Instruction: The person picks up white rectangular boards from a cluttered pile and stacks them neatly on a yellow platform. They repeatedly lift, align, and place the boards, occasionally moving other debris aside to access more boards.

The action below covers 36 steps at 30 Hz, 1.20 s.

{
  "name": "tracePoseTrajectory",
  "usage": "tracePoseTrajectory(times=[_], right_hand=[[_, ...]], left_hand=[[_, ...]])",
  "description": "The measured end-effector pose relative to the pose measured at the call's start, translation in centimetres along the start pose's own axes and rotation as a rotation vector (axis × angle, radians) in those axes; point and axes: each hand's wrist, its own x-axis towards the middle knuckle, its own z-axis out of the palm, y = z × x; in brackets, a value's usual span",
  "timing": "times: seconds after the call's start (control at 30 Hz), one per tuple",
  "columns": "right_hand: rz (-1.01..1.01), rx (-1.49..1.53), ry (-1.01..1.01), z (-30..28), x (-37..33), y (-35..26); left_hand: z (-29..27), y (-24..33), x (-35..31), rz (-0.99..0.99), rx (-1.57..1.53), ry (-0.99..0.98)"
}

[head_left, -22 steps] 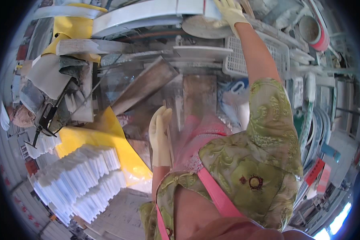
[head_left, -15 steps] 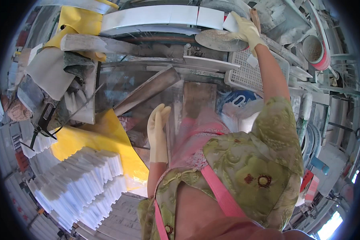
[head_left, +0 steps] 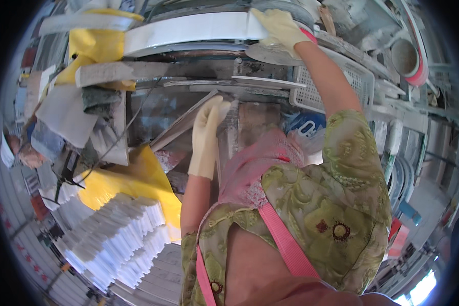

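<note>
My right hand, in a cream glove, reaches to the far side. Its thumb and fingers lie over the right end of a long row of white tiles, closed on the end tile. A grey round disc sits just below that hand, partly covered by it. My left hand, gloved the same way, hovers nearer to me with loosely bent fingers and nothing visible in it. Behind its fingertips a dusty slanting board is partly hidden.
A white perforated basket stands below my right forearm. Stacked white tiles lie at the lower left by a yellow sheet. A thin white slab juts out mid-bench. A round cup is at the far right.
My right hand has moved left along the row with the end tile, and the gap in the row has closed. My left hand has risen farther away from me, its fingers bending.
</note>
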Motion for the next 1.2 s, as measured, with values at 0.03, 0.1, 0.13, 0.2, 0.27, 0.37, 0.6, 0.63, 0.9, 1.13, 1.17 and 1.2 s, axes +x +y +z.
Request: tracePoseTrajectory(times=[0.03, 0.1, 0.13, 0.2, 0.27, 0.37, 0.6, 0.63, 0.9, 1.13, 1.17, 1.2], right_hand=[[0.027, 0.012, -0.034, -0.2, 0.0, 0.1], [0.040, 0.062, -0.053, -0.6, 0.0, 0.3], [0.083, 0.100, -0.049, -0.9, -0.1, 0.4], [0.142, 0.224, 0.005, -1.1, -0.8, 0.5], [0.112, 0.384, 0.133, -1.0, -2.1, 0.5], [0.019, 0.433, 0.450, -0.9, -4.5, 0.3], [0.042, 0.503, 0.518, -1.2, -9.0, 4.2], [0.095, 0.425, 0.581, -0.3, -9.9, 6.3], [1.162, 0.790, -0.114, 22.3, -29.2, 22.2], [0.957, 0.155, 0.004, 41.4, -29.0, 27.3], [0.919, 0.072, 0.035, 43.4, -28.4, 27.5], [0.901, 0.022, 0.029, 45.0, -27.9, 28.0]], left_hand=[[0.7, 0.6, 1.5, 0.003, 0.032, -0.043], [2.5, 2.1, 5.3, -0.014, 0.089, -0.111], [3.5, 3.0, 7.2, 0.021, 0.111, -0.112], [6.1, 4.4, 11.0, 0.120, 0.156, -0.177], [9.2, 5.6, 15.6, 0.029, 0.249, -0.196], [13.4, 6.4, 20.4, -0.096, 0.298, -0.339], [18.5, 6.4, 21.6, -0.049, 0.624, -0.138], [18.8, 6.6, 21.4, -0.024, 0.639, -0.174], [20.2, 7.6, 19.5, -0.010, 0.992, 0.058], [17.7, 8.4, 18.1, 0.002, 0.933, 0.191], [16.8, 8.6, 17.9, 0.013, 0.956, 0.307], [15.8, 8.9, 17.7, -0.012, 0.910, 0.431]])
